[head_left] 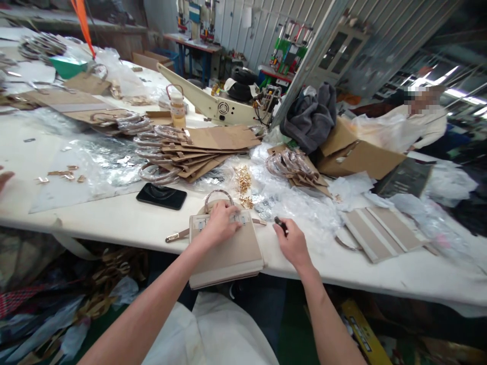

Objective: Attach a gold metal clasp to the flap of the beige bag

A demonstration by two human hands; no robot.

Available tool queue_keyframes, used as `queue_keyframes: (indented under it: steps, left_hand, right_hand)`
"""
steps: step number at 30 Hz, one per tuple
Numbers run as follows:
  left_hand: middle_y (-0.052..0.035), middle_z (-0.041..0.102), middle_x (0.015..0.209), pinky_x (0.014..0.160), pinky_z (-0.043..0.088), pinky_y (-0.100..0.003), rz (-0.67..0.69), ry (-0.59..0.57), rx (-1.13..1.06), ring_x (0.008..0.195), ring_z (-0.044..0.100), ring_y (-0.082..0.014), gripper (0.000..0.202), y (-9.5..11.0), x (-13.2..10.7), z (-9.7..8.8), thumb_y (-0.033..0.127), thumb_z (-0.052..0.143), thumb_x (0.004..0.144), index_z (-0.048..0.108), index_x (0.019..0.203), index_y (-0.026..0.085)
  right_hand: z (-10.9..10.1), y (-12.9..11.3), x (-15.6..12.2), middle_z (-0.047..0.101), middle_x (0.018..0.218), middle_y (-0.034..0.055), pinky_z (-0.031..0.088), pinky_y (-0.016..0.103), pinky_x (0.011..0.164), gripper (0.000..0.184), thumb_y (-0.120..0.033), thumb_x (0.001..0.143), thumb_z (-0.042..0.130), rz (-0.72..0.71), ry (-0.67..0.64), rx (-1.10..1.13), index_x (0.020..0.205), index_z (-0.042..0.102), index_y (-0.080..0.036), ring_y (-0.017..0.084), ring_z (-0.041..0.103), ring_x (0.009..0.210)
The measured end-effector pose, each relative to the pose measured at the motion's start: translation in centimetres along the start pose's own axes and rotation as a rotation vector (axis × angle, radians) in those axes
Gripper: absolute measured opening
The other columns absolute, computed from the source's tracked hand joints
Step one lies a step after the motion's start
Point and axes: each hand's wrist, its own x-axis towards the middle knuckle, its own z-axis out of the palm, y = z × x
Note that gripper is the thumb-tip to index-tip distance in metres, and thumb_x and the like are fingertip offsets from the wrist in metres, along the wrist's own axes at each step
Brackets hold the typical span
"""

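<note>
A beige handbag [232, 253] lies at the table's front edge, its arched handle [219, 195] pointing away from me. Small metal plates show along its upper part, and a strap end with gold hardware [177, 236] sticks out to the left. My left hand [223, 223] is closed on the bag's upper part, its fingertips partly hidden. To the right of the bag, apart from it, my right hand [292, 244] pinches a small dark tool [280, 225] whose kind I cannot make out. Small gold metal fittings [243, 180] lie heaped just beyond the bag.
A black phone [162, 196] lies left of the bag. Behind it are stacked brown bag pieces [205, 147] with wrapped handles. A striped bag panel [384, 233] lies at right, near a cardboard box [357, 152]. A person [429, 121] is at the far right; fingers [5, 178] show at the left edge.
</note>
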Motion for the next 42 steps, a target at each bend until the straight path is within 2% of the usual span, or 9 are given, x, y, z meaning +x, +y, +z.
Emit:
queue_keyframes:
  steps: [4,6,9,12,19,25,32,37,42]
  left_hand:
    - [-0.0127,0.065,0.121,0.115,0.05,-0.055,-0.037,0.026,0.058,0.127,0.058,-0.0357,0.027,0.5,0.5,0.0,0.028,0.077,0.089,0.082,0.116,0.027]
    - [-0.0125,0.067,0.118,0.113,0.051,-0.055,-0.053,0.033,0.088,0.125,0.06,-0.036,0.024,0.8,0.7,0.0,0.028,0.077,0.088,0.082,0.111,0.026]
    - [-0.0121,0.071,0.115,0.109,0.052,-0.052,-0.086,0.021,0.105,0.121,0.063,-0.0363,0.025,1.0,1.2,0.0,0.03,0.079,0.083,0.081,0.108,0.026]
    - [-0.012,0.074,0.112,0.104,0.053,-0.05,-0.129,-0.004,0.122,0.117,0.066,-0.0363,0.027,1.1,1.8,-0.1,0.029,0.078,0.08,0.082,0.107,0.027]
    - [-0.0088,0.081,0.107,0.096,0.054,-0.043,-0.189,-0.074,0.119,0.11,0.071,-0.0336,0.029,1.7,2.9,-0.6,0.026,0.078,0.074,0.086,0.101,0.029]
    - [-0.0084,0.082,0.103,0.097,0.054,-0.043,-0.176,-0.055,0.086,0.109,0.071,-0.0336,0.024,1.6,2.5,-0.7,0.029,0.077,0.077,0.087,0.1,0.03]
    - [-0.0099,0.081,0.116,0.105,0.052,-0.046,-0.188,-0.095,0.069,0.121,0.068,-0.0354,0.031,1.4,2.5,-1.0,0.032,0.077,0.079,0.085,0.109,0.03]
    - [-0.0068,0.082,0.111,0.102,0.052,-0.042,-0.183,-0.133,0.0,0.115,0.07,-0.0324,0.03,1.1,2.7,-1.5,0.03,0.077,0.078,0.086,0.107,0.029]
    - [-0.0066,0.08,0.109,0.101,0.051,-0.042,-0.186,-0.13,-0.039,0.113,0.068,-0.0311,0.027,1.0,2.7,-1.4,0.028,0.076,0.08,0.085,0.105,0.028]
  right_hand:
    - [-0.9,-1.4,-0.8,0.071,0.096,0.0023,0.052,0.03,0.056,0.031,-0.048,0.106,0.069,0.113,0.177,0.524,0.126,0.061,-0.026,0.015,0.058,0.062]
    - [-1.1,-2.0,-0.8,0.063,0.077,-0.0022,0.041,0.026,0.046,0.028,-0.05,0.102,0.076,0.149,0.165,0.645,0.106,0.067,-0.024,0.012,0.046,0.053]
    - [-1.4,-3.7,0.2,0.044,0.056,-0.0068,0.026,0.024,0.039,0.051,-0.054,0.098,0.082,0.209,0.113,0.753,0.07,0.054,-0.023,0.009,0.034,0.044]
    - [-1.3,-7.3,2.2,0.032,0.048,-0.0101,0.019,0.024,0.037,0.06,-0.051,0.1,0.081,0.177,0.133,0.9,0.062,0.043,-0.024,0.007,0.025,0.039]
    - [3.9,-14.5,6.4,0.03,0.05,-0.0091,0.023,0.026,0.04,0.067,-0.059,0.103,0.076,-0.038,0.23,0.987,0.06,0.038,-0.025,0.008,0.027,0.04]
    - [7.8,-13.9,6.8,0.035,0.052,-0.0085,0.029,0.027,0.041,0.065,-0.066,0.098,0.078,0.015,0.263,0.893,0.062,0.042,-0.025,0.01,0.034,0.044]
    - [7.0,-13.5,7.0,0.049,0.058,-0.0053,0.033,0.027,0.043,0.056,-0.061,0.098,0.081,-0.02,0.082,0.903,0.067,0.053,-0.024,0.01,0.042,0.045]
    - [7.6,-13.7,7.8,0.037,0.051,-0.0074,0.023,0.028,0.038,0.064,-0.063,0.098,0.08,0.0,0.131,0.924,0.06,0.045,-0.024,0.009,0.032,0.041]
    - [8.0,-13.7,7.1,0.039,0.05,-0.0059,0.028,0.03,0.041,0.065,-0.064,0.102,0.074,-0.062,0.156,0.776,0.058,0.045,-0.025,0.011,0.036,0.042]
